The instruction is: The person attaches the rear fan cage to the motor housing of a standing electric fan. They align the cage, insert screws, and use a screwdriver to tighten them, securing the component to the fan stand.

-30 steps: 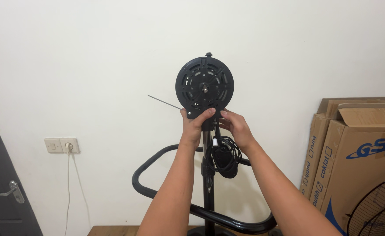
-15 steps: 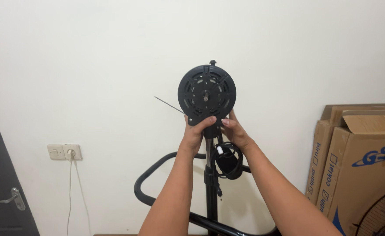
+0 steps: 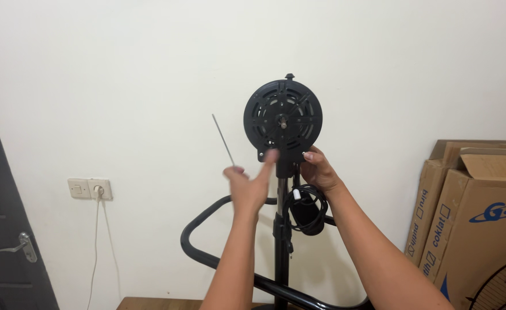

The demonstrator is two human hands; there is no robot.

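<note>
Steadying the round black plastic fan motor housing (image 3: 283, 119) above my closed right hand (image 3: 317, 170), my left hand (image 3: 248, 182) pinched a thin metal rod (image 3: 222, 139); seating it needed careful aim.

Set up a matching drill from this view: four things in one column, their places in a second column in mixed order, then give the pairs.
Things:
1. fan motor housing
2. coiled black cord
3. wall socket
4. cardboard boxes

Places:
A. low on the wall, left of the stand
B. at the top of the black pole
C. far right, against the wall
D. hanging beside the pole, below the right hand

Pairs: 1-B, 2-D, 3-A, 4-C

The left hand holds a thin metal rod.
</note>
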